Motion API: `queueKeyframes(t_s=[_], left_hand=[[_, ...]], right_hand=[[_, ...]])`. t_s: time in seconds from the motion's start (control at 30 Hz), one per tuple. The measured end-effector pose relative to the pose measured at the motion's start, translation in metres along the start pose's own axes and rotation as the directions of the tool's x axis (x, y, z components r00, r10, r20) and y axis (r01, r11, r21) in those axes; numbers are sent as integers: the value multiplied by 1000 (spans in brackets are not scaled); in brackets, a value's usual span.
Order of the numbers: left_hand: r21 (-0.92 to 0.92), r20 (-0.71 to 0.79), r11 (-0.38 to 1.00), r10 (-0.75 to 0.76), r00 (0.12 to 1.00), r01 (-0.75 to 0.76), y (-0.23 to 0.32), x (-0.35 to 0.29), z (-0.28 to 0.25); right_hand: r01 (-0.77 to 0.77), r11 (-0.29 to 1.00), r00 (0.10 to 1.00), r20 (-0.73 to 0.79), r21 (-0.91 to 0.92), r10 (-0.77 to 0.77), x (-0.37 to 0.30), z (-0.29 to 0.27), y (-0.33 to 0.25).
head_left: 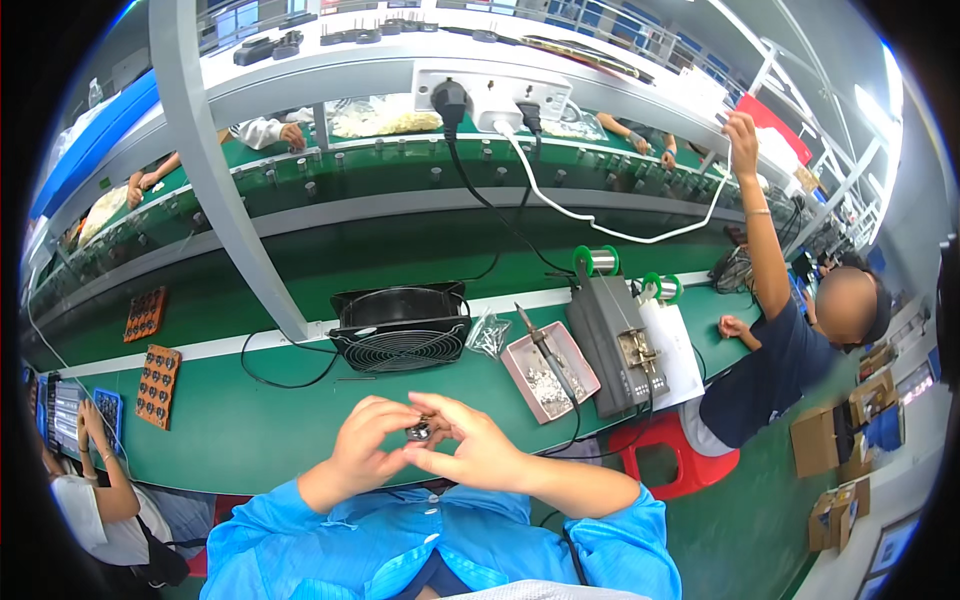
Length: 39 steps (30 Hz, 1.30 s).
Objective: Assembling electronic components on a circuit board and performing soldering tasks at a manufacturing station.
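Note:
Just above the near edge of the green bench, my left hand (366, 442) and my right hand (470, 446) meet in front of my body. Between their fingertips is a small dark round part (420, 431) with a shiny metallic side. Fingers of both hands are closed round it and cover some of it, so its exact kind is not clear. Ahead and to the right, a soldering iron (545, 350) lies across a pink box (552, 372) holding small pale metal bits. A clear bag of small metal parts (487, 333) lies beside the box.
A black fan (400, 327) stands ahead on the bench. Right of the box is a grey solder-feeding machine (612, 345) with solder wire spools (598, 261). Orange trays of dark parts (158, 387) lie left. A co-worker (770, 350) at right reaches toward the shelf's white cable.

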<state>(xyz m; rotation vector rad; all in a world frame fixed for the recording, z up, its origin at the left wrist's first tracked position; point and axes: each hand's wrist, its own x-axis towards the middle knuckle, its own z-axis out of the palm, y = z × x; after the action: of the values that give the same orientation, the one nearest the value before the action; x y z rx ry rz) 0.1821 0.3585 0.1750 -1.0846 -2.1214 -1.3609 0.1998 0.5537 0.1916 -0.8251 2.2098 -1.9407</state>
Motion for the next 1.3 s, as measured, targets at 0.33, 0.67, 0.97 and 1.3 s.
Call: queueKeyframes(t_s=[0.33, 0.67, 0.97, 1.3], left_hand=[[127, -70, 977, -162, 984, 170, -15, -20, -5], [289, -729, 511, -431, 532, 810, -140, -161, -158], [656, -697, -1, -383, 606, 755, -200, -223, -193], [669, -705, -75, -379, 599, 740, -244, -190, -235]], right_hand=[[-101, 880, 780, -585, -465, -220, -20, -104, -10], [-632, 676, 230, -924, -379, -304, -114, -357, 27], [-596, 793, 104, -991, -128, -81, -132, -393, 64], [-431, 897, -88, -985, -98, -150, -142, -399, 75]])
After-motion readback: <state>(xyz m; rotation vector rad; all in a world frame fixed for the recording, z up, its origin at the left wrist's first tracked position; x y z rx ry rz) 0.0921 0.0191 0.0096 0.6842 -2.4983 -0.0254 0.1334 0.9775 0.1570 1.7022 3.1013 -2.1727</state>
